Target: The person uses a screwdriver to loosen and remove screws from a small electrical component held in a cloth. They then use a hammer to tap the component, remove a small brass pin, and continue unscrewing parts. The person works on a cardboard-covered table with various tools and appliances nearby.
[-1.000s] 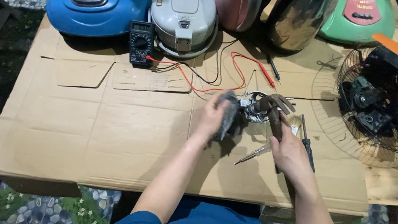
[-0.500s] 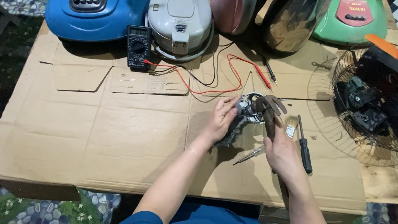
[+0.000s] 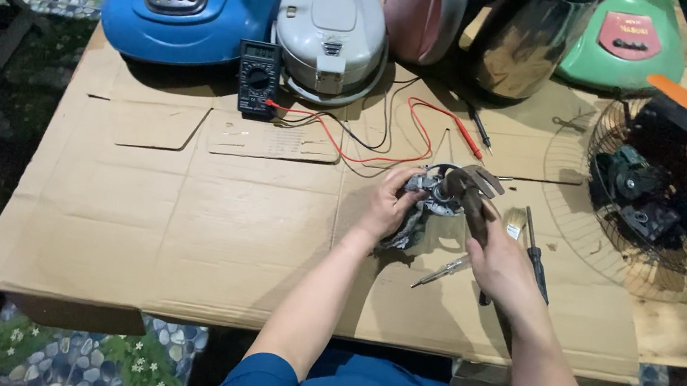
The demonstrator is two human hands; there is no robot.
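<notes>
1. The small grey motor assembly (image 3: pixel 429 196) sits mid-cardboard sheet (image 3: pixel 182 226), just below the red test lead (image 3: pixel 385 141); which way its axis points cannot be told.
2. The left hand (image 3: pixel 387 207) grasps the motor's left side, forearm angled up-right.
3. The right hand (image 3: pixel 499 260) grips a worn brush (image 3: pixel 470 191), bristles fanned away over the motor.

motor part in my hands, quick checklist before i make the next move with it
1. Left hand grips the motor part: ok.
2. Right hand holds a tool against it: ok; kind of tool cannot tell.
3. Screwdriver lies beside the right hand: ok.
4. Thin metal tool lies on the cardboard between the arms: ok.
5. Meter leads touching the part: cannot tell.
6. Fan cage apart from the hands: ok.
</notes>
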